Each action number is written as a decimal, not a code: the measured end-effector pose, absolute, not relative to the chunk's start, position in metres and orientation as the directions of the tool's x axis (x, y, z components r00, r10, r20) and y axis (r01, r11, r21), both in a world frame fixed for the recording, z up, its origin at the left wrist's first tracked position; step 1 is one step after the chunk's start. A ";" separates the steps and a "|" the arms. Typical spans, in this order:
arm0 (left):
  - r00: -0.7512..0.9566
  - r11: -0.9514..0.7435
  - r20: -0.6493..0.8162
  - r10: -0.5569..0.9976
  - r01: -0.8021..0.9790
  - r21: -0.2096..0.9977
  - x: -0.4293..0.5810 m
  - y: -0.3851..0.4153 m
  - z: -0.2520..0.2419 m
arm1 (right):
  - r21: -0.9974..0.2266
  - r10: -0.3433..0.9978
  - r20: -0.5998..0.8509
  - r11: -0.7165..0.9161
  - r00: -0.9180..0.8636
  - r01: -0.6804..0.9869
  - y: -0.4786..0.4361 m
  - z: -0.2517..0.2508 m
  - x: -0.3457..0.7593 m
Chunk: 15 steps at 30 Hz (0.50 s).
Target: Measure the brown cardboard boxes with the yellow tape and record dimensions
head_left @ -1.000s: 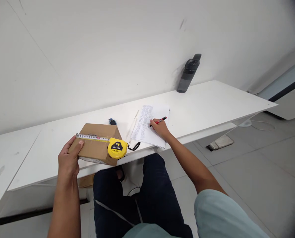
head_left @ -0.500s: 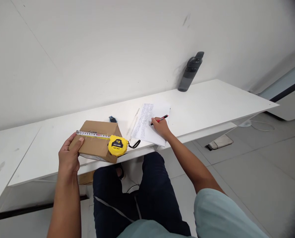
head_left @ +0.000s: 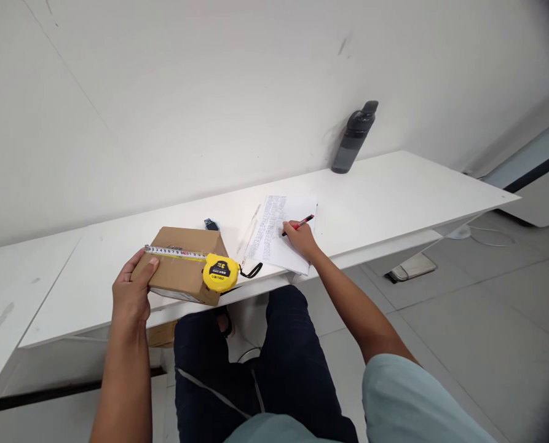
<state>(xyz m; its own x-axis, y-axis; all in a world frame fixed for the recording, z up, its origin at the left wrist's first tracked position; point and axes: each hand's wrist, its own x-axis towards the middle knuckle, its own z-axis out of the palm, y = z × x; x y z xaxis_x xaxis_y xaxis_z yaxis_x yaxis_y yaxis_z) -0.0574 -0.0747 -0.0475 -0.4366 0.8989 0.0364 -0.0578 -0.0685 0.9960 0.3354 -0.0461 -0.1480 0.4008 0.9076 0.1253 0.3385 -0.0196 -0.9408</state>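
A brown cardboard box [head_left: 182, 271] sits near the front edge of a white desk [head_left: 375, 191]. A yellow tape measure [head_left: 221, 272] rests at the box's right corner, its tape pulled out along the box's top edge. My left hand [head_left: 131, 292] grips the box's left end, the thumb pinning the tape's tip. My right hand [head_left: 300, 237] is closed on a red pen [head_left: 299, 224], whose tip touches a sheet of paper [head_left: 278, 232] covered in rows of writing.
A dark water bottle [head_left: 353, 138] stands at the back of the desk against the white wall. A small dark and blue object [head_left: 211, 224] lies behind the box. A clear pen [head_left: 249, 229] lies left of the paper. My legs are under the desk; a cable lies on the tiled floor at right.
Both hands keep their hold and places; the pen hand has barely shifted on the paper. The camera view has drifted slightly.
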 end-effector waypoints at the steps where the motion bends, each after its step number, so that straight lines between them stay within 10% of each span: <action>1: -0.437 -0.067 0.035 0.899 -0.057 0.996 -0.057 -0.075 -0.047 | -0.941 0.910 0.123 -0.019 0.396 0.338 -0.046 -0.148 0.335; 15: -0.425 -0.066 0.038 0.905 -0.050 0.997 -0.057 -0.076 -0.046 | -0.937 0.896 0.132 -0.027 0.423 0.349 -0.045 -0.148 0.336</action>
